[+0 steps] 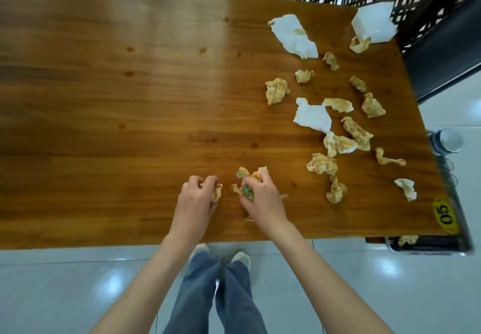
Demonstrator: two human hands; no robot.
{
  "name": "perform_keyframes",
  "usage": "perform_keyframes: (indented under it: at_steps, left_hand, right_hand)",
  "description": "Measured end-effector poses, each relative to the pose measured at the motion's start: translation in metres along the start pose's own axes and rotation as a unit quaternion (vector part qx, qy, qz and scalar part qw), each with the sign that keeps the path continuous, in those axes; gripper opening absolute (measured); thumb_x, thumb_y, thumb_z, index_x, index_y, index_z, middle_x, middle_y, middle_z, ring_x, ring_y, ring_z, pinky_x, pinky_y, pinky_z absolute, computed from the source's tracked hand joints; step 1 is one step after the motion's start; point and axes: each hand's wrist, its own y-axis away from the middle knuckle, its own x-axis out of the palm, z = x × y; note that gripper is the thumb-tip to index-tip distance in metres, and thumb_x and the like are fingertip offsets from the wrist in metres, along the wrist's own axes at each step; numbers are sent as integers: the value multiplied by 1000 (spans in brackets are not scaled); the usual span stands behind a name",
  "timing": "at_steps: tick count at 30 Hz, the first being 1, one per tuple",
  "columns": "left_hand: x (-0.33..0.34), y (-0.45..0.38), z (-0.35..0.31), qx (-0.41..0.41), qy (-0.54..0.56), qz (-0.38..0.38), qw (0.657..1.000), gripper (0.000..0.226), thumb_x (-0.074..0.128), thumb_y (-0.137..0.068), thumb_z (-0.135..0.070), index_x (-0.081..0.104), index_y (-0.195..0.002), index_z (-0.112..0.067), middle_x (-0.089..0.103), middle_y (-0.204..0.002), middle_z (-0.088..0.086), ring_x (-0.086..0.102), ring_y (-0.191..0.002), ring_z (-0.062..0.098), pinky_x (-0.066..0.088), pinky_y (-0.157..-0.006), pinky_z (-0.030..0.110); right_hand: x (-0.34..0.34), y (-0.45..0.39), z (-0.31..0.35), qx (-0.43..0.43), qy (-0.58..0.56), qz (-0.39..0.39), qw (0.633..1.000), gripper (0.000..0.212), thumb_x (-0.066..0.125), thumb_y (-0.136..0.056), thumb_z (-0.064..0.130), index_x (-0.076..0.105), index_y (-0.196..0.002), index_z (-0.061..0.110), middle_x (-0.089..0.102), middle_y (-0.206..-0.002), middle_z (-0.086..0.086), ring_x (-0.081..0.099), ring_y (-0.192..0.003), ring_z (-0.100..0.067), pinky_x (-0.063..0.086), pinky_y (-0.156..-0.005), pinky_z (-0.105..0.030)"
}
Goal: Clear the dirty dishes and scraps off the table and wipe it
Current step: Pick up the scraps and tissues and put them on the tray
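Note:
On the wooden table (130, 99), near its front edge, my left hand (196, 198) is closed around a stained crumpled napkin (217, 192). Beside it my right hand (263, 198) grips a bunch of scraps (247, 180): stained napkins and a green-printed wrapper. Several more crumpled, stained napkins lie scattered over the right side, among them a stained ball (276, 90) and a ball near the front (336, 191). Flatter white napkins lie at the back right (294, 35) and mid-right (312, 116).
A white napkin pack (374, 22) sits at the back right corner. A yellow "05" sticker (444, 215) marks the front right corner. Beyond the right edge stands a cart with stacked paper cups (446, 141) and a bin (426, 245) holding a napkin. Chairs stand behind.

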Motion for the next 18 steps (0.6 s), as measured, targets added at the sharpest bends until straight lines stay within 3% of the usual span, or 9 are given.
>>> perform_keyframes:
  at_steps: [3, 7, 9, 11, 16, 18]
  left_hand:
    - [-3, -1, 0, -25, 14, -16, 999, 38, 66, -84, -7, 54, -119, -14, 56, -103, 14, 53, -91, 24, 45, -71, 28]
    - [-9, -3, 3, -43, 58, -14, 997, 36, 63, -86, -8, 52, -119, -14, 56, -102, 13, 53, -88, 21, 43, -68, 26]
    - [-13, -6, 2, -45, 82, -19, 995, 38, 63, -85, -7, 52, -120, -16, 56, -103, 11, 54, -89, 22, 46, -69, 28]
    - [-17, -14, -5, -37, 103, -23, 994, 39, 64, -84, -5, 51, -119, -18, 56, -103, 9, 54, -90, 22, 50, -71, 32]
    - [-18, -48, -43, 12, 137, -28, 990, 44, 67, -81, -1, 52, -117, -21, 53, -101, 2, 52, -88, 15, 46, -68, 23]
    - [-13, -68, -65, 31, 141, -29, 989, 46, 67, -82, -2, 52, -120, -22, 54, -103, 2, 52, -88, 14, 44, -69, 21]
  right_hand:
    - [-6, 10, -1, 50, -26, -7, 998, 42, 64, -84, 19, 58, -126, 16, 49, -124, -5, 52, -109, -18, 43, -86, -21]
    - [-29, 30, -16, 99, -53, -53, 992, 35, 64, -81, 17, 64, -115, 12, 52, -119, -6, 50, -109, -19, 26, -74, 3]
    - [-44, 34, -25, 125, -63, -92, 986, 40, 64, -81, 17, 61, -121, 13, 50, -128, -8, 46, -116, -17, 22, -75, 2]
    - [-58, 30, -35, 140, -60, -131, 980, 41, 64, -83, 18, 60, -123, 13, 48, -133, -7, 43, -110, -9, 26, -67, 2]
    - [-96, 7, -61, 160, -62, -196, 965, 33, 66, -83, 23, 64, -114, 12, 53, -118, -2, 45, -94, -3, 31, -55, 0]
    - [-112, -7, -73, 156, -69, -224, 959, 30, 68, -82, 23, 64, -110, 12, 53, -121, -3, 44, -97, -3, 29, -59, 3]
